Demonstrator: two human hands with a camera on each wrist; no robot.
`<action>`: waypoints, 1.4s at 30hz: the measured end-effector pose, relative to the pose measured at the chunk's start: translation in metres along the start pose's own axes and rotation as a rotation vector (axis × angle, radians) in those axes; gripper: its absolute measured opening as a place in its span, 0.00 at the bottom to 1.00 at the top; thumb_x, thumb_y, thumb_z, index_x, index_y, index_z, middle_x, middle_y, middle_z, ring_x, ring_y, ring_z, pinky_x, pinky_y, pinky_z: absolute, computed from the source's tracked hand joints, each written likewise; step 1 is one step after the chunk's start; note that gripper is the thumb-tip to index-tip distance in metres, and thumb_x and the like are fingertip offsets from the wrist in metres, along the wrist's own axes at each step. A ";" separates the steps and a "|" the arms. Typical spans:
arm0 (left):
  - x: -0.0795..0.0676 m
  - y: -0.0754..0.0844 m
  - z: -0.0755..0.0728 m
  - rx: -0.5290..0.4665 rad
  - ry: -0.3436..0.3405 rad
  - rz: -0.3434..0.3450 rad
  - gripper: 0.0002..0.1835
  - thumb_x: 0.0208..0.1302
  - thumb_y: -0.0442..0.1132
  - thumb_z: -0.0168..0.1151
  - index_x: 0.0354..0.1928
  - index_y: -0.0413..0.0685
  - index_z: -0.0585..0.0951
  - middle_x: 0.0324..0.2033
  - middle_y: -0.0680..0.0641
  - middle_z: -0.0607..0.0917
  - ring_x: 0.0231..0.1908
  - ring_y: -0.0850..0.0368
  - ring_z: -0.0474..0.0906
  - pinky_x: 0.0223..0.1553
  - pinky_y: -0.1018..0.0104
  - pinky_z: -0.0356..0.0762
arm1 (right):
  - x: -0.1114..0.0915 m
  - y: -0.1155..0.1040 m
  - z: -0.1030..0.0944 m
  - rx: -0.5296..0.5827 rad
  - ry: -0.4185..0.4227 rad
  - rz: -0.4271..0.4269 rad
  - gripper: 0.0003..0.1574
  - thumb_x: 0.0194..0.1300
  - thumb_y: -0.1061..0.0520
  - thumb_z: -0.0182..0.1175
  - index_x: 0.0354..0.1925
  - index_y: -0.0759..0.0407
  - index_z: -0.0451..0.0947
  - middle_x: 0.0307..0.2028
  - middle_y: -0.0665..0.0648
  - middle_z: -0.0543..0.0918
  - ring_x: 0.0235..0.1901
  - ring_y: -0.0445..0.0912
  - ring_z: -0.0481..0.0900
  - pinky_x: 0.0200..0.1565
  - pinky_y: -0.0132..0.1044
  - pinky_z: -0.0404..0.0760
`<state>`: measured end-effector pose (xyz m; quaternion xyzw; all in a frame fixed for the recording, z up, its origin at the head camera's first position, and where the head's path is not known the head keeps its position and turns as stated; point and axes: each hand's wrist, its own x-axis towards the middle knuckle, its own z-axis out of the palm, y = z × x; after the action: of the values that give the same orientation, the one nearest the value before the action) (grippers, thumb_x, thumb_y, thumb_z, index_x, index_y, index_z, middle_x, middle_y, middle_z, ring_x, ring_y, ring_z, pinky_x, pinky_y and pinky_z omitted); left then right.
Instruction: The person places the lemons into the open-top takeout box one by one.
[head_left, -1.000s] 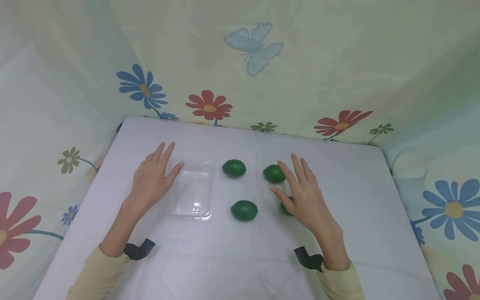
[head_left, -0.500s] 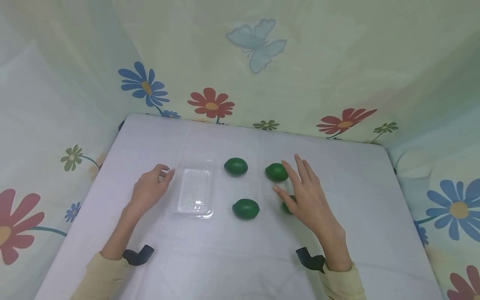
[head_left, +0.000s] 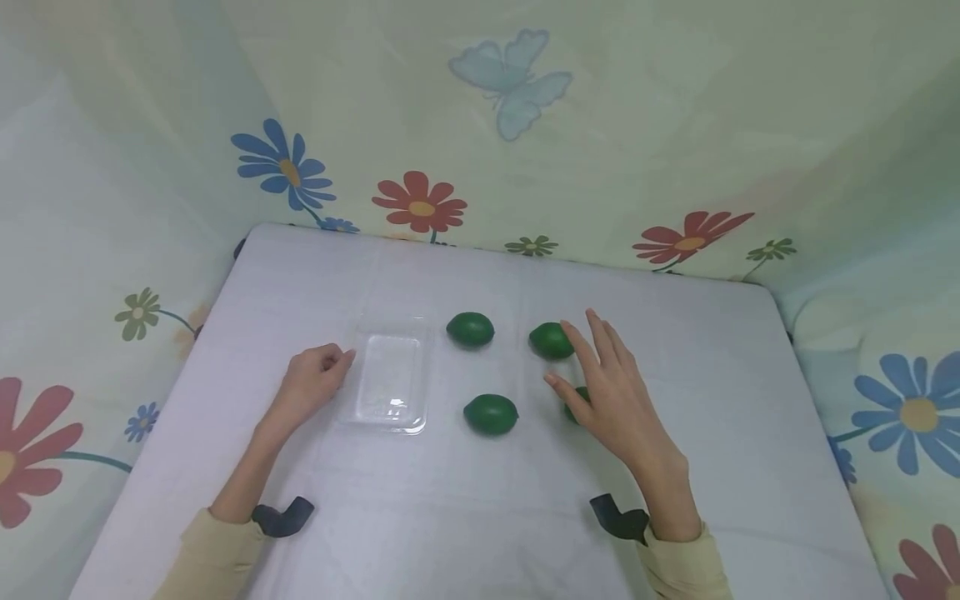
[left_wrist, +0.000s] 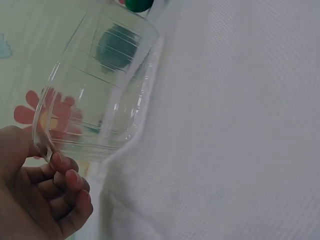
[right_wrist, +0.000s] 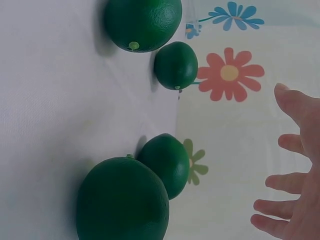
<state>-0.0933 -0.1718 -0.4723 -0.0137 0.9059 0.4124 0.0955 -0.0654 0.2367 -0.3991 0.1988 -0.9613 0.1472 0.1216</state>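
Note:
A clear plastic box (head_left: pixel 390 383) stands on the white-covered table, left of several green limes. My left hand (head_left: pixel 311 379) is at its left rim. In the left wrist view the thumb and forefinger pinch the rim of that box (left_wrist: pixel 90 147), with the other fingers curled below. My right hand (head_left: pixel 621 404) hovers over the right-hand limes, fingers spread and straight, holding nothing. It overlaps the back right lime (head_left: pixel 549 341) and partly hides the front right lime (head_left: pixel 576 407). Nearer the box lie a back lime (head_left: pixel 470 330) and a front lime (head_left: pixel 491 414).
The white cloth (head_left: pixel 450 517) covers the whole table. A curtain (head_left: pixel 637 108) printed with flowers and a butterfly hangs along the back and both sides. A black wrist mount (head_left: pixel 283 517) sits at the left wrist, another black mount (head_left: pixel 619 518) at the right.
My left hand has gone from spread fingers above the box's left side to curled fingers pinching its rim. The right hand keeps its place over the limes. The box and limes stay put.

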 end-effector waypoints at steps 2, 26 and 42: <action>0.001 -0.001 0.001 -0.024 0.002 -0.001 0.24 0.73 0.54 0.49 0.30 0.40 0.79 0.17 0.46 0.79 0.19 0.56 0.70 0.20 0.67 0.68 | 0.000 0.000 0.000 -0.001 0.007 -0.005 0.47 0.60 0.44 0.67 0.71 0.55 0.60 0.71 0.70 0.57 0.68 0.69 0.59 0.64 0.64 0.61; -0.001 -0.011 -0.006 -0.003 0.039 0.030 0.26 0.73 0.57 0.48 0.28 0.42 0.78 0.14 0.51 0.73 0.17 0.56 0.67 0.18 0.67 0.65 | -0.031 0.027 0.007 0.098 -0.293 0.236 0.55 0.48 0.45 0.76 0.69 0.51 0.62 0.67 0.64 0.64 0.63 0.63 0.67 0.52 0.63 0.74; 0.001 -0.003 0.001 0.002 0.028 0.034 0.24 0.72 0.55 0.50 0.26 0.42 0.77 0.13 0.51 0.74 0.16 0.57 0.66 0.17 0.68 0.64 | -0.050 0.037 0.025 0.146 -0.345 0.261 0.44 0.54 0.56 0.72 0.67 0.50 0.65 0.63 0.62 0.71 0.61 0.62 0.70 0.53 0.61 0.75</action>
<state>-0.0939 -0.1730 -0.4749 -0.0040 0.9076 0.4130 0.0756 -0.0407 0.2779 -0.4459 0.1033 -0.9722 0.1947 -0.0794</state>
